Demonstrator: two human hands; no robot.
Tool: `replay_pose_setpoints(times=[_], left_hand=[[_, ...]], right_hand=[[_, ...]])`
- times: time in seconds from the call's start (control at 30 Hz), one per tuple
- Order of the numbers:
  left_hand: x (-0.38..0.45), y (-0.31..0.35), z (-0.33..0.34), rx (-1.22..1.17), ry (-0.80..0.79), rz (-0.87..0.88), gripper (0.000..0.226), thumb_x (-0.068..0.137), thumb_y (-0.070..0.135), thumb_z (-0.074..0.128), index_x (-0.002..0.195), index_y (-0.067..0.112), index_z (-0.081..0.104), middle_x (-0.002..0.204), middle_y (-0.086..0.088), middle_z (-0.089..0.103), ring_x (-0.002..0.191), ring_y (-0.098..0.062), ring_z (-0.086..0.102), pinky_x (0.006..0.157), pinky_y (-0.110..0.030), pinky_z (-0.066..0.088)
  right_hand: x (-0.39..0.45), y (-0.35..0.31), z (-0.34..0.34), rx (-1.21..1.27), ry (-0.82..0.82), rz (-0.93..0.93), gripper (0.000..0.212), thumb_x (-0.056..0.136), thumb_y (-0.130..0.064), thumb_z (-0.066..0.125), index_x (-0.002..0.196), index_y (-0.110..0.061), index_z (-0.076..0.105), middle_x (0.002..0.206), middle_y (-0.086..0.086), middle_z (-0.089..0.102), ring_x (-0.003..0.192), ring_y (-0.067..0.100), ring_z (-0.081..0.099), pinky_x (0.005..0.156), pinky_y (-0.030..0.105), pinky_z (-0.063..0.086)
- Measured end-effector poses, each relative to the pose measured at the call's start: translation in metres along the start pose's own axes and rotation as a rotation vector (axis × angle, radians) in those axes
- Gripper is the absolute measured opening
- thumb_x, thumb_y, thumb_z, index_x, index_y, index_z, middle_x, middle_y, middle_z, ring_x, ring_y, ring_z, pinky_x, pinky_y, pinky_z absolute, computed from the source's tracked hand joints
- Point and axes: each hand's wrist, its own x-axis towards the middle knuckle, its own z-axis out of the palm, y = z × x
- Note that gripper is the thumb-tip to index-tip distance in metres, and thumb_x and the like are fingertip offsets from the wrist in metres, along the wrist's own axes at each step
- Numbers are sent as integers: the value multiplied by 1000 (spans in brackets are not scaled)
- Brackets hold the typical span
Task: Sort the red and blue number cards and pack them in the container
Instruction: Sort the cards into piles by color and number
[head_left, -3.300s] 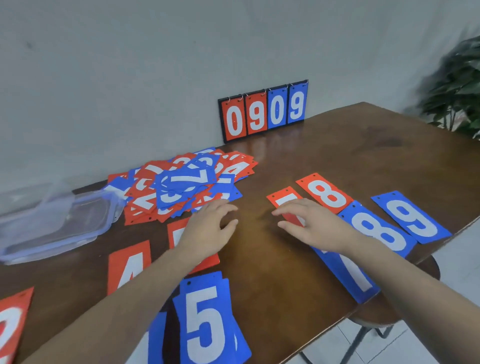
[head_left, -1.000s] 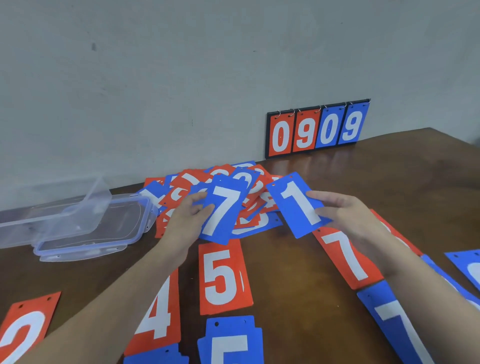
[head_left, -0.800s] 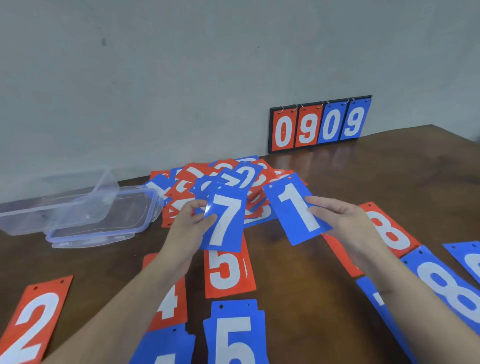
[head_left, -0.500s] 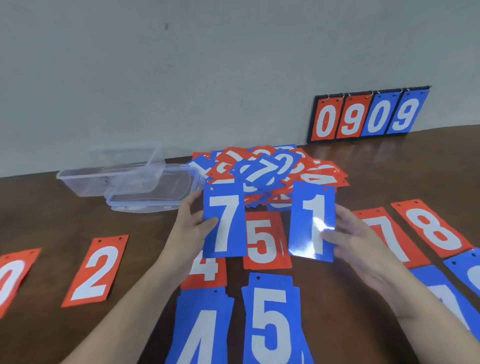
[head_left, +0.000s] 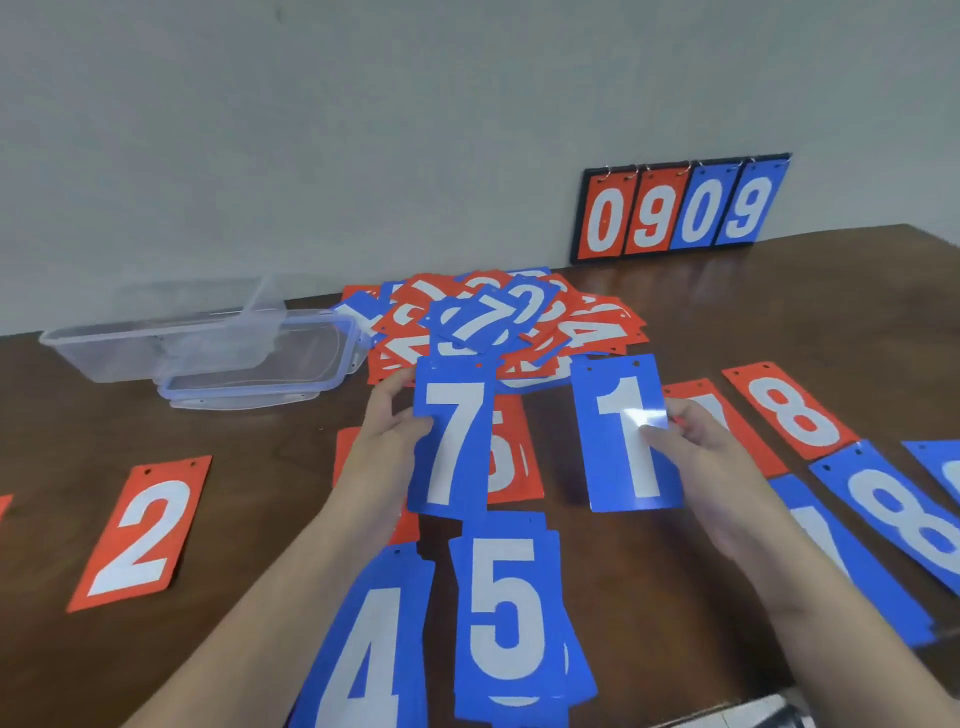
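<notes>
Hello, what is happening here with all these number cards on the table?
A person is sorting red and blue number cards. The left hand holds a blue 7 and the right hand holds a blue 1, both lifted above the table. Sorted cards lie in rows by number, red behind and blue in front. An unsorted pile waits behind them. The container and its lid hold no cards.
</notes>
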Motion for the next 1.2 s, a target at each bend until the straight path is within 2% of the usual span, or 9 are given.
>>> replay_pose_setpoints(times=[0.1, 0.2, 0.3, 0.43, 0.63, 0.83, 0.93, 1.1, 1.2], left_hand=[[5, 0, 43, 4, -199, 1, 47, 104, 11, 50, 135, 45, 43, 108, 5, 76, 98, -19, 74, 74, -40, 62], [9, -6, 83, 96, -323, 28, 66, 100, 4, 57, 140, 52, 37, 107, 17, 74, 103, -14, 72, 82, -42, 61], [11, -14, 120, 157, -389, -3, 75, 94, 2, 65, 143, 50, 34, 115, 17, 70, 105, -10, 71, 92, -46, 58], [8, -22, 166, 224, -501, -26, 54, 93, 3, 66, 137, 28, 49, 116, 7, 72, 103, -10, 71, 90, -43, 59], [-1, -38, 226, 289, -627, -22, 34, 94, 7, 67, 117, 29, 56, 105, 2, 76, 96, -13, 74, 79, -36, 61], [3, -63, 260, 674, -650, 287, 32, 90, 17, 71, 102, 35, 49, 101, 9, 66, 88, -9, 69, 68, -29, 58], [6, -72, 264, 851, -655, 394, 33, 91, 20, 70, 101, 36, 43, 96, 9, 65, 82, -6, 66, 61, -25, 50], [7, -78, 260, 1188, -572, 737, 46, 90, 33, 68, 129, 31, 44, 130, 14, 45, 123, -11, 37, 101, -26, 34], [10, -73, 251, 1183, -543, 797, 43, 91, 39, 66, 130, 34, 47, 136, 17, 39, 128, -6, 27, 102, -23, 23]], right_hand=[[-9, 1, -37, 14, 74, -1, 27, 97, -6, 61, 118, -22, 54, 100, -6, 77, 88, 15, 76, 72, 34, 58], [-23, 5, -76, -7, 96, -65, 61, 94, 7, 60, 138, -32, 42, 112, 1, 75, 100, 18, 73, 76, 36, 56], [-37, 9, -112, -11, 173, -78, 75, 91, 10, 60, 137, -46, 36, 99, -1, 77, 90, 15, 74, 69, 29, 54], [-52, 19, -155, 86, 321, -78, 72, 91, 10, 58, 134, -46, 42, 105, 3, 75, 88, 23, 70, 63, 33, 47], [-73, 28, -197, 198, 558, -128, 57, 95, 7, 53, 133, -35, 44, 93, 4, 71, 77, 26, 63, 66, 37, 47], [-80, 31, -221, 182, 655, -138, 50, 95, 6, 54, 127, -32, 44, 85, -5, 70, 66, 18, 63, 47, 27, 46], [-81, 31, -229, 179, 701, -158, 48, 95, 5, 56, 126, -30, 45, 89, 0, 66, 69, 19, 63, 52, 29, 47], [-76, 31, -227, 179, 698, -163, 46, 95, 3, 57, 129, -26, 43, 95, 6, 66, 73, 26, 60, 60, 34, 41], [-67, 33, -212, 189, 617, -128, 44, 95, 2, 59, 124, -28, 44, 93, 4, 69, 76, 27, 63, 66, 39, 46]])
